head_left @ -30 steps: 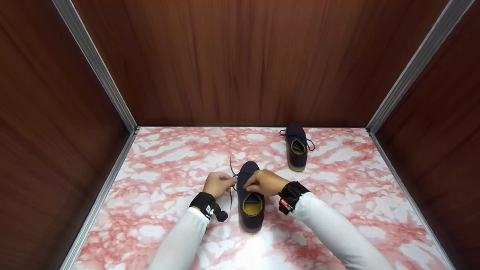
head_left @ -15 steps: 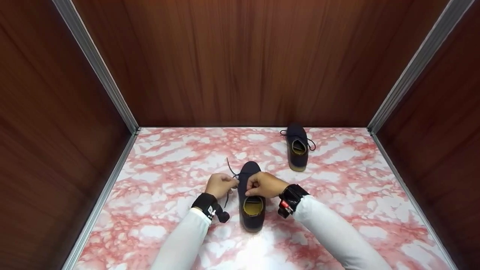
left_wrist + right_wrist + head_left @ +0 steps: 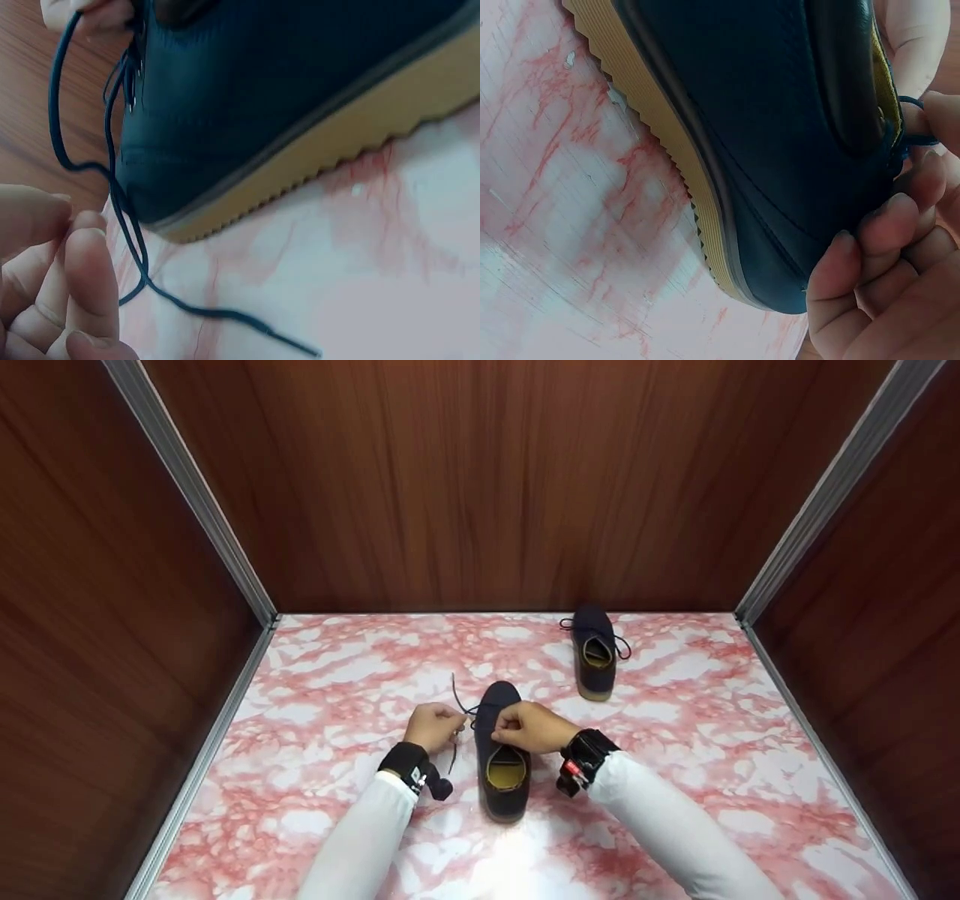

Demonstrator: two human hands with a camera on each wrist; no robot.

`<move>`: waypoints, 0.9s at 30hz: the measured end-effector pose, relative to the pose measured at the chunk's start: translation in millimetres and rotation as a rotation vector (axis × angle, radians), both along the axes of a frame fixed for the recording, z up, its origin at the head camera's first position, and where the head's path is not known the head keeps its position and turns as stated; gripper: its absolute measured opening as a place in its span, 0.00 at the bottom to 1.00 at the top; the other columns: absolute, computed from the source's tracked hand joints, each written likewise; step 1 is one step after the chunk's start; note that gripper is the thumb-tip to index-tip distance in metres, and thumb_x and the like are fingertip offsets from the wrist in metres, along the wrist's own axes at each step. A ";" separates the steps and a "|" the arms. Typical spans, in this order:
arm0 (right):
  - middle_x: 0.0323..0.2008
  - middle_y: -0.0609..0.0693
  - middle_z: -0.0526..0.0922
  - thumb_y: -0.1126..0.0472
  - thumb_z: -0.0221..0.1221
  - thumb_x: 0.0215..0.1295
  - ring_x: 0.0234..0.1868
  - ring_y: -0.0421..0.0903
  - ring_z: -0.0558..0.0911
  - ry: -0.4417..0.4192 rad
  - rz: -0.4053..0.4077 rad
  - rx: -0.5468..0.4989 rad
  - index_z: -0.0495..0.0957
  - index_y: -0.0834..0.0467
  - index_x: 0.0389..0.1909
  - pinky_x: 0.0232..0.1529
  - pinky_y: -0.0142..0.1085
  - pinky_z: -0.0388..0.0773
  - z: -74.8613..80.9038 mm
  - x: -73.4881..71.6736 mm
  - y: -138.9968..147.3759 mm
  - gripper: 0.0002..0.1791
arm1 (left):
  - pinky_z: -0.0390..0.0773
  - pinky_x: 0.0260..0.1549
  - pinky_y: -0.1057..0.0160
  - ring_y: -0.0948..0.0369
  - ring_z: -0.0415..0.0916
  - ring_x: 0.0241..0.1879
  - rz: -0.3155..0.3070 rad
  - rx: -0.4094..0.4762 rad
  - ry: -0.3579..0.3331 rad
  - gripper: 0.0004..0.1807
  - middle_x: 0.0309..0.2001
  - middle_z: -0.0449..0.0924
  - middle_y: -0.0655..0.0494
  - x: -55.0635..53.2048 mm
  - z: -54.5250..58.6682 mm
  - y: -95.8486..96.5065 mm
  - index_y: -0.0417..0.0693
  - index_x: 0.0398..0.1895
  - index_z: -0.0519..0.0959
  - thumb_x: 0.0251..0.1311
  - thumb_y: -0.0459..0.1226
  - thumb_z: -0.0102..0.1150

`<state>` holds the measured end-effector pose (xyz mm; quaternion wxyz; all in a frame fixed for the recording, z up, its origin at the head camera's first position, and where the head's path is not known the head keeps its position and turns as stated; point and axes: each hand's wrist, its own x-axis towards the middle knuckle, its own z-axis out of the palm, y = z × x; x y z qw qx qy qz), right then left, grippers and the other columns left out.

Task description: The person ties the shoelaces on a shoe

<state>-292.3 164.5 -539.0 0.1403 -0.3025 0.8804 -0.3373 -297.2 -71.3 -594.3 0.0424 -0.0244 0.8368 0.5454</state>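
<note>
A dark navy lace-up shoe (image 3: 501, 802) with a tan sole stands upright, toe pointing away from me, in the middle of the table. My right hand (image 3: 534, 727) is over its tongue, thumb and finger pinching the shoelace (image 3: 915, 124) where it makes a small loop. Left of the shoe is my left hand (image 3: 433, 726), its fingertips bunched close together. In the left wrist view the slack shoelace (image 3: 214, 311) runs just beside those fingers (image 3: 88, 262); whether any strand is between them is hidden. Both lace ends trail loose to the left of the shoe.
A matching shoe (image 3: 596, 690) with its lace tied in a bow stands farther back to the right. The table (image 3: 337, 825) has a red and white marbled top. Brown wood-grain panels (image 3: 480, 487) with grey metal corner posts (image 3: 225, 540) enclose it at the back and sides.
My left hand first edged toward the shoe, then drew back left a little. The loose lace ends have shifted left. The right hand stays at the laces; the shoe is still.
</note>
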 end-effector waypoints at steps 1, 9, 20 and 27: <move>0.21 0.38 0.75 0.57 0.65 0.71 0.23 0.33 0.71 -0.002 -0.003 -0.001 0.84 0.55 0.27 0.28 0.26 0.68 -0.2 0.0 -0.2 0.11 | 0.78 0.21 0.69 0.56 0.86 0.23 0.007 -0.014 0.011 0.09 0.28 0.89 0.49 -1.1 -0.6 -1.5 0.40 0.33 0.88 0.62 0.38 0.68; 0.22 0.38 0.76 0.57 0.64 0.71 0.25 0.35 0.73 -0.029 -0.039 0.000 0.85 0.55 0.29 0.30 0.28 0.70 -1.8 0.2 0.0 0.10 | 0.78 0.29 0.69 0.65 0.84 0.24 0.040 -0.207 0.069 0.06 0.32 0.91 0.49 -7.9 -1.4 -6.0 0.43 0.37 0.87 0.57 0.34 0.66; 0.22 0.37 0.75 0.57 0.64 0.72 0.25 0.35 0.71 -0.047 -0.045 -0.006 0.85 0.55 0.29 0.29 0.27 0.68 -2.0 1.1 -0.1 0.11 | 0.82 0.48 0.52 0.49 0.84 0.42 -0.097 -0.535 0.035 0.07 0.37 0.88 0.46 -14.6 -0.7 5.9 0.40 0.37 0.83 0.55 0.32 0.68; 0.21 0.37 0.75 0.57 0.64 0.72 0.24 0.35 0.71 -0.045 -0.050 -0.016 0.85 0.56 0.28 0.28 0.27 0.67 -3.1 0.7 -0.4 0.11 | 0.85 0.46 0.48 0.45 0.87 0.40 -0.134 -0.644 0.056 0.06 0.33 0.89 0.42 -22.7 -11.3 14.8 0.40 0.25 0.84 0.58 0.30 0.65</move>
